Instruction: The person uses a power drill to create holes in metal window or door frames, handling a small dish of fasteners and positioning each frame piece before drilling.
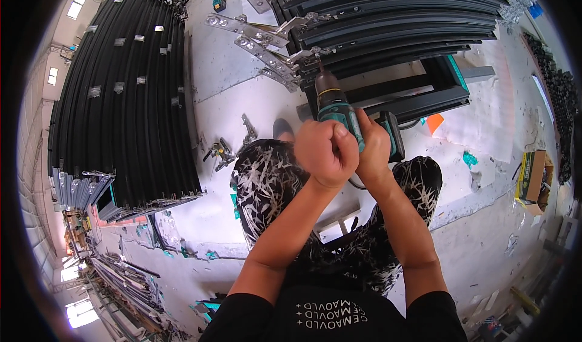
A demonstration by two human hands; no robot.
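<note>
A teal-and-black cordless drill (341, 113) points away from me. My right hand (374, 140) is wrapped round its grip, with the battery just to the right. My left hand (327, 151) is a fist against the rear left of the drill's body; whatever is inside it, if anything, is hidden. The drill's tip meets or nearly meets a metal hinge arm (307, 56) at the left end of a black metal frame (388, 63). More silver hinge arms (260, 30) stick out leftward from the stacked frames.
A tall row of black frames (130, 99) stands at left. On the floor lie loose hinge parts (221, 153), near my foot, and an orange scrap (434, 124). Another teal drill (214, 0) stands at the far side. A cardboard box (533, 181) sits at right.
</note>
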